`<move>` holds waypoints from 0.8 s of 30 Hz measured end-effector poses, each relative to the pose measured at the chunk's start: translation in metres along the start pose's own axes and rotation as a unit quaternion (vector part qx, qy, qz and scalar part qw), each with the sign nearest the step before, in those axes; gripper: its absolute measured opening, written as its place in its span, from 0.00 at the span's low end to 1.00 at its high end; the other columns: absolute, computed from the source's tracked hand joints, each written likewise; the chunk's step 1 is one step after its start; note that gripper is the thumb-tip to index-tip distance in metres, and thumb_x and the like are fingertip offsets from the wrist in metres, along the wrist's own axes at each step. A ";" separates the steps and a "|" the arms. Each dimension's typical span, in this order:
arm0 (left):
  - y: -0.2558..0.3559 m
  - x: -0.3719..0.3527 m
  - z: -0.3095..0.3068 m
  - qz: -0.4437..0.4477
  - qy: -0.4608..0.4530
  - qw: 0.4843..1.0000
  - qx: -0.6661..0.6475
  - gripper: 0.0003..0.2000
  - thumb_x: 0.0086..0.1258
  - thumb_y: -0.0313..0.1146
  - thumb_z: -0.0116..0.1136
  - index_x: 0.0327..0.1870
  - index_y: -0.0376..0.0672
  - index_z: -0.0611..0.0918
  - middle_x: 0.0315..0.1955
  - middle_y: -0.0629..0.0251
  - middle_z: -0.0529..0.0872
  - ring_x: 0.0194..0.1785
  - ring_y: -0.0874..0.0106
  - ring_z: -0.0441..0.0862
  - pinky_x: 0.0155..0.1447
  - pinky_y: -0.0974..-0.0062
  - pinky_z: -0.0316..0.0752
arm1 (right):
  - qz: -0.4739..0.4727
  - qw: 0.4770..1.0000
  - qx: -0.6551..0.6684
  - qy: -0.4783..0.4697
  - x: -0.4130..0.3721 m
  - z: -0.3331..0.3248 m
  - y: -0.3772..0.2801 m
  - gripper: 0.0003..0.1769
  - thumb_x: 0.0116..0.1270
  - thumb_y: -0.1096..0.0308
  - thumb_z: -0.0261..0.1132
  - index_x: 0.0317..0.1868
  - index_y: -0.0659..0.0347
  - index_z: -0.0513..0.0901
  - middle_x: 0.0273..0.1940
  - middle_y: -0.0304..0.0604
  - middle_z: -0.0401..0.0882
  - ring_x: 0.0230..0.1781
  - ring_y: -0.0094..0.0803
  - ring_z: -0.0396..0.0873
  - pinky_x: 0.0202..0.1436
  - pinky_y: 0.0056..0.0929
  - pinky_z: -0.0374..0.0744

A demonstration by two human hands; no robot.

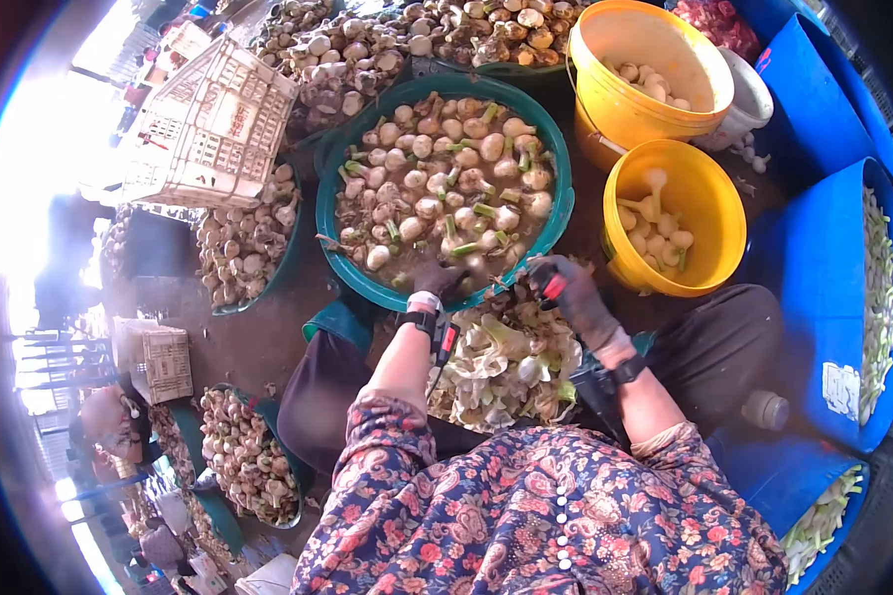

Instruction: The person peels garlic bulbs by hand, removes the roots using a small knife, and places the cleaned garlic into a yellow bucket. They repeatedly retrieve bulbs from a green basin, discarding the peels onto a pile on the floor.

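In a dark glove, my left hand [437,279] reaches over the near rim of a round green tub [324,236], its fingers down at the muddy water. Garlic bulbs [429,207] with short green stems float in that tub. My right hand [583,305], also gloved, is closed at the tub's near right edge around a small red and black thing [554,288]; its kind cannot be made out. Below and between my hands lies a heap of pale peeled husks [506,362]. Wrist straps with dark devices sit on both wrists.
Right of the tub stand two yellow buckets [721,273] holding cleaned white bulbs [655,233]. Blue containers [824,288] with cut green stems line the right side. White crates [213,129] and more tubs of unwashed garlic [248,456] stand to the left.
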State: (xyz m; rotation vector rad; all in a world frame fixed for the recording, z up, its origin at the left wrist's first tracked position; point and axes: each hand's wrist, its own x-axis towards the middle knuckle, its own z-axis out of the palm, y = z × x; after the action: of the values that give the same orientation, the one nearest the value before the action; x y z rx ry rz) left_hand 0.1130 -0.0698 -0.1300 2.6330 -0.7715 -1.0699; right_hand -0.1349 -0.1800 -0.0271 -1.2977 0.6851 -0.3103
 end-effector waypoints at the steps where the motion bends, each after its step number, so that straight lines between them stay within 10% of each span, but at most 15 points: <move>1: -0.004 -0.006 0.008 0.081 0.039 0.989 -0.119 0.26 0.55 0.54 0.61 0.45 0.39 0.82 0.38 0.47 0.85 0.42 0.52 0.83 0.46 0.62 0.77 | -0.061 0.992 -0.105 0.025 0.002 0.011 0.009 0.21 0.65 0.52 0.61 0.50 0.60 0.77 0.37 0.40 0.80 0.36 0.30 0.78 0.41 0.29 0.76; 3: 0.002 -0.031 0.018 0.152 0.007 0.964 -0.218 0.25 0.60 0.54 0.57 0.43 0.39 0.82 0.33 0.50 0.85 0.37 0.56 0.83 0.40 0.64 0.77 | -0.131 0.953 -0.264 0.069 0.001 0.023 0.020 0.21 0.60 0.57 0.67 0.49 0.61 0.78 0.38 0.45 0.81 0.38 0.32 0.79 0.44 0.29 0.76; 6: 0.020 -0.064 0.028 0.360 0.081 0.927 0.060 0.28 0.48 0.47 0.66 0.48 0.37 0.79 0.30 0.51 0.83 0.34 0.58 0.82 0.39 0.64 0.75 | -0.195 0.921 -0.321 0.105 0.005 0.030 0.035 0.18 0.59 0.57 0.67 0.44 0.61 0.81 0.39 0.49 0.81 0.38 0.35 0.79 0.44 0.28 0.76; 8: 0.050 -0.112 0.003 0.237 -0.137 0.919 -0.285 0.25 0.59 0.48 0.60 0.52 0.39 0.78 0.33 0.60 0.83 0.34 0.68 0.80 0.39 0.71 0.75 | -0.149 0.943 -0.264 0.139 0.008 0.028 0.038 0.16 0.58 0.55 0.66 0.35 0.60 0.83 0.32 0.50 0.81 0.32 0.42 0.79 0.37 0.32 0.75; 10: 0.071 -0.148 -0.012 0.147 -0.171 0.852 -0.473 0.23 0.66 0.47 0.58 0.55 0.39 0.77 0.38 0.65 0.83 0.37 0.77 0.79 0.42 0.76 0.76 | -0.039 0.962 -0.224 0.152 -0.001 0.021 0.016 0.17 0.57 0.53 0.66 0.30 0.60 0.82 0.28 0.52 0.80 0.30 0.48 0.80 0.33 0.38 0.74; 13: 0.070 -0.157 0.000 0.320 -0.007 0.887 -0.333 0.24 0.62 0.38 0.64 0.56 0.36 0.75 0.43 0.64 0.83 0.43 0.79 0.78 0.49 0.75 0.76 | -0.027 0.965 -0.232 0.119 -0.015 0.020 -0.003 0.17 0.61 0.53 0.63 0.30 0.60 0.83 0.26 0.53 0.80 0.29 0.47 0.79 0.31 0.38 0.73; 20: 0.070 -0.176 -0.029 0.209 -0.137 0.879 -0.406 0.27 0.58 0.39 0.68 0.56 0.34 0.75 0.37 0.71 0.81 0.34 0.84 0.74 0.37 0.85 0.71 | -0.129 0.975 -0.179 0.038 -0.028 0.018 -0.013 0.16 0.64 0.55 0.62 0.35 0.61 0.83 0.28 0.48 0.82 0.27 0.39 0.81 0.33 0.35 0.75; 24: 0.051 -0.171 -0.022 0.199 -0.211 0.812 -0.507 0.26 0.65 0.43 0.60 0.60 0.37 0.72 0.34 0.75 0.79 0.31 0.85 0.71 0.33 0.86 0.66 | 0.047 0.995 0.076 -0.046 -0.030 0.013 -0.016 0.21 0.69 0.51 0.54 0.39 0.63 0.81 0.29 0.40 0.80 0.26 0.26 0.75 0.30 0.26 0.74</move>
State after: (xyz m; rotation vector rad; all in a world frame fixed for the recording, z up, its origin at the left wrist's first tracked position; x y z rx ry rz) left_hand 0.0054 -0.0218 0.0051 1.2909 -0.5357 -1.4062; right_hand -0.1472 -0.1563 -0.0020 -1.1231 0.6305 -0.2199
